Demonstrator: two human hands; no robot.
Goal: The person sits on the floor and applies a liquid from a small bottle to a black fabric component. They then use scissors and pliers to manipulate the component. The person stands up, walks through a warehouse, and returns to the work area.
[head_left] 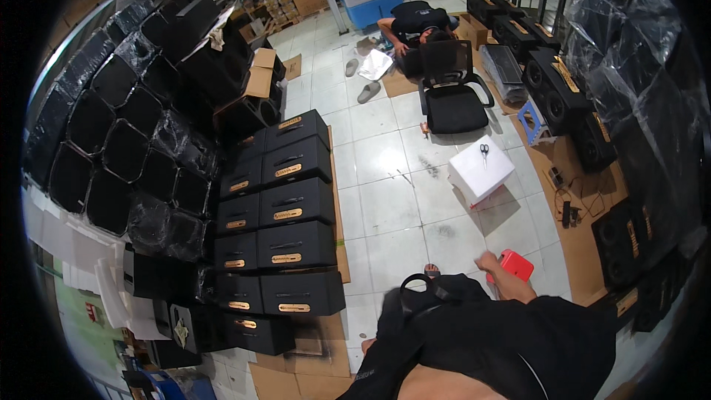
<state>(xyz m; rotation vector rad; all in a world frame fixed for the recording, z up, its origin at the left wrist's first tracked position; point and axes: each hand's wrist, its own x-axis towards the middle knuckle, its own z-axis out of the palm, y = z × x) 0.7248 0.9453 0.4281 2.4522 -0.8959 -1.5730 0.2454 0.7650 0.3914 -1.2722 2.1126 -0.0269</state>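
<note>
My right hand (pixel 486 261) is in front of my body, its fingers curled in, with nothing visible in it. Just past that forearm stands a red plastic stool (pixel 516 267), partly covered by the arm. Only a sliver of my left hand (pixel 366 346) shows beside my black clothing; its fingers are hidden. A black strap loop (pixel 416 287) sticks up in front of my body. Farther ahead, scissors (pixel 484 152) lie on a white foam box (pixel 481 170).
Rows of black speaker boxes (pixel 296 244) stand on the left. A black office chair (pixel 453 100) is ahead, with a person (pixel 419 24) bent low behind it. More speakers (pixel 552 89) line the right side. Slippers (pixel 368 92) lie on the white tiles.
</note>
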